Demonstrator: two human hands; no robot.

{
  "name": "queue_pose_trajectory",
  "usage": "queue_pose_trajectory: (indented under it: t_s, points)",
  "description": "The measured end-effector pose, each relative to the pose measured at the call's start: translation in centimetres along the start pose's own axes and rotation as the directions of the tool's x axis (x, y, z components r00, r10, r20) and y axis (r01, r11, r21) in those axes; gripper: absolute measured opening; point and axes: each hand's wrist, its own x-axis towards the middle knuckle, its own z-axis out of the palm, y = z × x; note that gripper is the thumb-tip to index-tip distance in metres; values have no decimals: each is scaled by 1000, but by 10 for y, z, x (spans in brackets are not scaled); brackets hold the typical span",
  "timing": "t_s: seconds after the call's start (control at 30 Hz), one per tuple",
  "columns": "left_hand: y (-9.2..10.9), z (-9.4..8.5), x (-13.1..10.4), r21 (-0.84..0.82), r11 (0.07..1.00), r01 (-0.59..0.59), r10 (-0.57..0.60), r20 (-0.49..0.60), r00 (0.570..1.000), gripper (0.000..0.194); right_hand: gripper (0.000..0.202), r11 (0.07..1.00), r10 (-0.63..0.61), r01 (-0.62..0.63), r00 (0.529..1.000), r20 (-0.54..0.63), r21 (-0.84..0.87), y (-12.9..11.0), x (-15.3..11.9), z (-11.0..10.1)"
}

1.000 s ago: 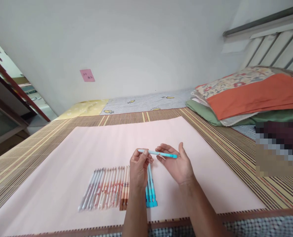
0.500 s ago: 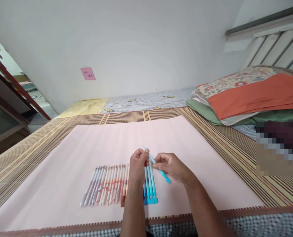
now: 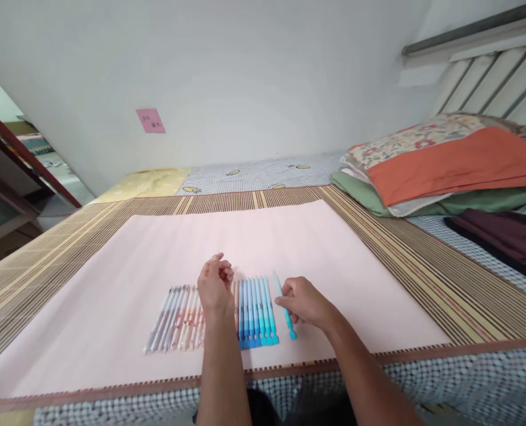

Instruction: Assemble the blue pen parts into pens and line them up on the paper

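Between the thumb and fingers of my right hand (image 3: 305, 300) is a light-blue pen (image 3: 284, 306) with a turquoise end, held slightly tilted just right of the row. My left hand (image 3: 216, 281) hovers over the middle of the row with nothing in it, its fingers loosely bent and apart. Several blue pens (image 3: 256, 310) lie side by side, shading from darker blue to turquoise. Further left are several grey-and-white pens (image 3: 164, 319) and red-and-white patterned pens (image 3: 193, 322). My left hand and forearm cover part of the row, including most of the brown-orange pens (image 3: 236, 302).
A large pale pink sheet (image 3: 112, 296) lies under the pens on a striped bamboo mat (image 3: 387, 284). Folded orange and floral bedding (image 3: 449, 165) and a dark maroon cloth (image 3: 502, 236) lie at the right. Behind is a wall with a pink note (image 3: 151, 120).
My left hand has let go of the light-blue pen and moved left. My right hand has kept the pen and turned it more upright, nearly in line with the row. The view has shifted slightly.
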Motion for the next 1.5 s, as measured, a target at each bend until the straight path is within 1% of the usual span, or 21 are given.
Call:
queue_pose_trajectory:
  t_s: [0.2,0.4,0.5,0.57,0.63,0.73,0.8,0.87,1.17,1.5]
  points:
    - [2,-2,1,-12,1000,-21,20,-35,999,39,24,996,2,-3,1000,-7,-87,2,1,11]
    - [-1,1,-1,-1,1000,5,-5,-25,1000,36,24,999,-1,-1,999,-52,-41,-3,-1,14]
    - [-2,2,-2,-5,1000,15,-15,-16,1000,36,21,999,-2,-1,998,-63,-47,-4,-1,14]
    - [-2,3,-2,-8,1000,16,-16,-15,1000,36,21,997,-36,30,996,-77,-67,-4,-1,15]
    - [-3,3,-2,-10,1000,18,-18,-16,1000,37,22,992,-99,90,989,-110,-84,-4,0,17]
    - [-4,3,-2,-17,1000,23,-23,-15,1000,37,24,969,-189,154,965,-181,-193,-5,0,18]
    - [-4,4,-3,-24,999,27,-28,-14,1000,38,22,943,-213,148,956,-200,-299,-6,0,19]
    - [-4,4,-3,-26,999,35,-35,-12,999,39,20,925,-214,136,958,-191,-355,-6,1,19]
    - [-8,6,-4,8,999,53,-53,4,999,41,21,923,-219,129,951,-220,-362,-8,5,23]
    - [-10,6,-4,0,998,57,-57,11,998,41,17,924,-243,164,950,-198,-346,-7,3,23]
